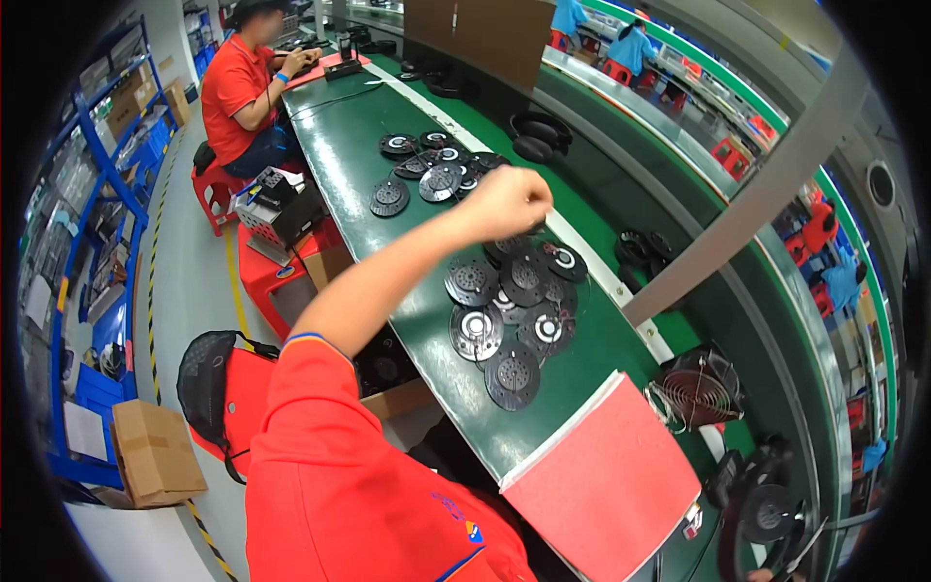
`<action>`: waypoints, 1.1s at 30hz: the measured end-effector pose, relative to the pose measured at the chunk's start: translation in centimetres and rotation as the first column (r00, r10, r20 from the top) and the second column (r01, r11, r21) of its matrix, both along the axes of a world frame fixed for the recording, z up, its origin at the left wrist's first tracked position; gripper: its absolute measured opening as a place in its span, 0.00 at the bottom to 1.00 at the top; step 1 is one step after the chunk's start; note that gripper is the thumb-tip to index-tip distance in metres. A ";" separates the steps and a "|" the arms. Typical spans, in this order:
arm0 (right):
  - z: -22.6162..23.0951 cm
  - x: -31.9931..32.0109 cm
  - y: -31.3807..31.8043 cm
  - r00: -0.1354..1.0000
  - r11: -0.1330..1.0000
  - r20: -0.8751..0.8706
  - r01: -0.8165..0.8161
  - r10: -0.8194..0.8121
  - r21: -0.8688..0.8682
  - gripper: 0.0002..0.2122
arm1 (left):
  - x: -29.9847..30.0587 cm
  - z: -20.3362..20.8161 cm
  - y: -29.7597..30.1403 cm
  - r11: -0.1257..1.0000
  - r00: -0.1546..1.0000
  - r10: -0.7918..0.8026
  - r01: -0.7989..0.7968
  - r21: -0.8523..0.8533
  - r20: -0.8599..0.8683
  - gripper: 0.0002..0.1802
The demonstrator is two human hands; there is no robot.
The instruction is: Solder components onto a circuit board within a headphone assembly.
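My left hand (509,202), its fingers curled closed, reaches over the bench between two groups of round black speaker plates. What the fingers hold, if anything, is hidden. Below the hand lies the nearer heap of plates (511,376), some with perforated faces up and others showing white rings. The farther group (390,198) spreads beyond my wrist. A bit of skin at the lower right edge, probably my right hand (759,575), shows beside a round black part (771,512); its fingers are cut off from view.
A pink pad (606,475) covers the near bench (427,330). To its right stands a fan with a wire guard (696,396). A slanted grey post (756,199) rises beyond. Black headphones (539,134) lie along the far side. A co-worker in red (238,92) sits farther up.
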State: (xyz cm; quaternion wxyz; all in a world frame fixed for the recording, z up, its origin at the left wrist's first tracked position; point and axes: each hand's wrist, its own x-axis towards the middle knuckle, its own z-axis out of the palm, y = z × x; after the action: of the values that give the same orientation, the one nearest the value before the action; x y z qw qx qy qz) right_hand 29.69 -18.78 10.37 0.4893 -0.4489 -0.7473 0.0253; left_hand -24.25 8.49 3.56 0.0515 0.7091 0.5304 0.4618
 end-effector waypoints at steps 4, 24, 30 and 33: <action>2.0 2.7 5.6 0.806 0.886 0.384 0.457 -0.452 0.082 0.14 | -5.5 0.0 7.4 0.962 0.938 0.238 -0.263 -0.073 -0.252 0.09; -3.5 -0.2 11.6 0.816 0.863 0.358 0.503 -0.453 -0.053 0.13 | -7.8 -6.4 28.5 0.701 0.663 0.076 -0.566 -0.433 -0.744 0.30; -6.2 -1.7 3.1 0.727 0.794 0.402 0.608 -0.557 0.001 0.15 | -6.0 -3.1 25.5 0.957 0.659 0.179 -0.290 -0.028 -0.731 0.15; -9.0 -3.1 -2.1 0.670 0.727 0.380 0.687 -0.637 0.007 0.05 | -5.7 2.9 19.0 0.939 0.843 0.302 -0.183 0.292 -0.445 0.20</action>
State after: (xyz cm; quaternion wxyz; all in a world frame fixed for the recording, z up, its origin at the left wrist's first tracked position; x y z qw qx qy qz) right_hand 26.64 -20.85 1.37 0.2890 -0.7187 -0.6048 -0.1847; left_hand -29.95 27.52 6.46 -0.2273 0.7293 0.5528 0.3330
